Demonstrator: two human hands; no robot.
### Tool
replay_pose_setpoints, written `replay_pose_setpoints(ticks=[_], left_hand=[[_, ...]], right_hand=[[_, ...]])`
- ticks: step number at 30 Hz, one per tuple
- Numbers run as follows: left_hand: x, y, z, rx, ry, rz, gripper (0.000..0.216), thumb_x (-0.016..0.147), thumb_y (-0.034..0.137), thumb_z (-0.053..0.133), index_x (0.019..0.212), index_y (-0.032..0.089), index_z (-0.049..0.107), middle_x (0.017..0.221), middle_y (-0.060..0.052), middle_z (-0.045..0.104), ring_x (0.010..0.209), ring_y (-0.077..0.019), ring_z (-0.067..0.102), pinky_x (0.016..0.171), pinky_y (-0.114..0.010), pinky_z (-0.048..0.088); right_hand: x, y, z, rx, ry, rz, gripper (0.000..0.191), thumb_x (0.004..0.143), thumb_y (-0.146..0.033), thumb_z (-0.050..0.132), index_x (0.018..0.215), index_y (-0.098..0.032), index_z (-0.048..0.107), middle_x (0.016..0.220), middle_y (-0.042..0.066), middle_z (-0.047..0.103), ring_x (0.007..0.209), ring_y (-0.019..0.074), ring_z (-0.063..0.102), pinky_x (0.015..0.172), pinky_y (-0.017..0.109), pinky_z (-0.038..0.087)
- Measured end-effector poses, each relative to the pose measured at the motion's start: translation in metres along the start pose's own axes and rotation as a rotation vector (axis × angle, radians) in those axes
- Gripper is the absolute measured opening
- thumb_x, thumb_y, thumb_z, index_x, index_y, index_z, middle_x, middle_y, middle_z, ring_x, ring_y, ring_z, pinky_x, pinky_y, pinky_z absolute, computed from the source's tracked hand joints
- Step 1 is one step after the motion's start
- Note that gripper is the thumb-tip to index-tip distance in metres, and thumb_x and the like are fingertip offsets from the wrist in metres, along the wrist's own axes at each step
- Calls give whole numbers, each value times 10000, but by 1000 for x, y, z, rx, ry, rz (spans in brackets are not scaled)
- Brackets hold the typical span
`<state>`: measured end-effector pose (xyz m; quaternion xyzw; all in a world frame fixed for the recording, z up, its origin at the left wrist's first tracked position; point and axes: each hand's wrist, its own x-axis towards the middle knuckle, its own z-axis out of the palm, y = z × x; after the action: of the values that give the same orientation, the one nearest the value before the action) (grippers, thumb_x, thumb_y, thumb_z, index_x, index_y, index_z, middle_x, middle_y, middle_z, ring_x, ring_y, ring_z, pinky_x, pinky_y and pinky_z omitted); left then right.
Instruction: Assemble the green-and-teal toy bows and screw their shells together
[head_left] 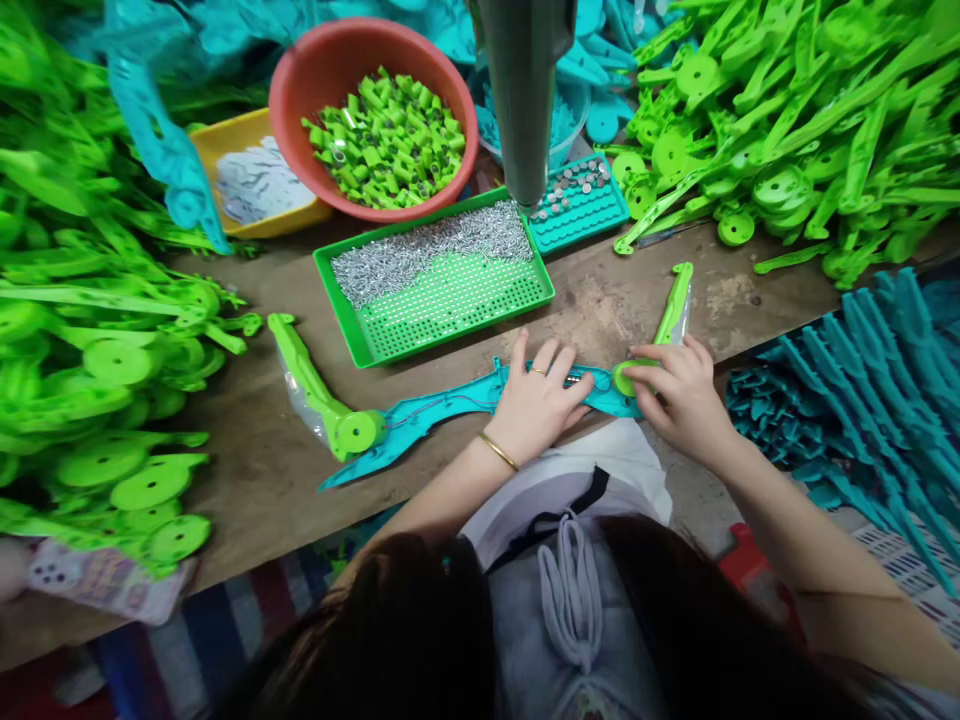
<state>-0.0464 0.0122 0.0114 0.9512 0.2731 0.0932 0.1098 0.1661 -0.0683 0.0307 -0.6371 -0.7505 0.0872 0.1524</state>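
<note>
A long blue plastic half-shell [431, 405] lies along the table edge with a thin wire inside it. My left hand [536, 400] grips its middle, fingers over the far side and the thumb near the front edge. Small metal parts show beside these fingers. At the shell's right end, my right hand [682, 395] has its fingers on the round end of a green plastic arm [673, 310], pressed together there. Another green plastic arm [319, 385] sits on the left end, its disc over the shell. Both arms carry a clear piece along one side.
Beyond the shell stands a green tray [450, 345] of small screws, with a teal tray [581, 228] of metal discs beside it. A dark tool column [525, 110] hangs above. Behind are a red bowl [289, 100] and a yellow tray [259, 222]. Green parts [817, 130] are heaped both sides.
</note>
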Motion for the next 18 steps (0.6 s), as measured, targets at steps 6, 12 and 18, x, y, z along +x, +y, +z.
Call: replay_pose_setpoints(ticks=[6, 12, 18], left_hand=[[-17, -7, -12, -22, 83, -49, 451, 891, 483, 610, 1257, 219, 617, 1265, -155, 610, 1249, -337, 516, 1128, -631, 301], [-59, -35, -15, -64, 267, -260, 316, 911, 401, 615, 1132, 178, 654, 1176, -127, 652, 1176, -287, 570, 1120, -554, 356], [-64, -23, -2, -178, 359, -281, 150, 925, 267, 601, 1022, 190, 685, 1144, -97, 672, 1158, -247, 582, 1090, -507, 401]], right_hand=[[-3, -8, 10, -104, -50, -88, 178, 932, -329, 561, 999, -256, 709, 1247, 87, 646, 1180, 268, 543, 1121, 564, 266], [4, -13, 13, -113, 1, -130, 171, 919, -353, 588, 967, -245, 711, 1231, 95, 653, 1161, 273, 552, 1110, 573, 288], [17, -28, 27, -38, 110, -208, 72, 903, -269, 618, 929, -228, 670, 1105, 50, 703, 1054, 219, 606, 1122, 498, 301]])
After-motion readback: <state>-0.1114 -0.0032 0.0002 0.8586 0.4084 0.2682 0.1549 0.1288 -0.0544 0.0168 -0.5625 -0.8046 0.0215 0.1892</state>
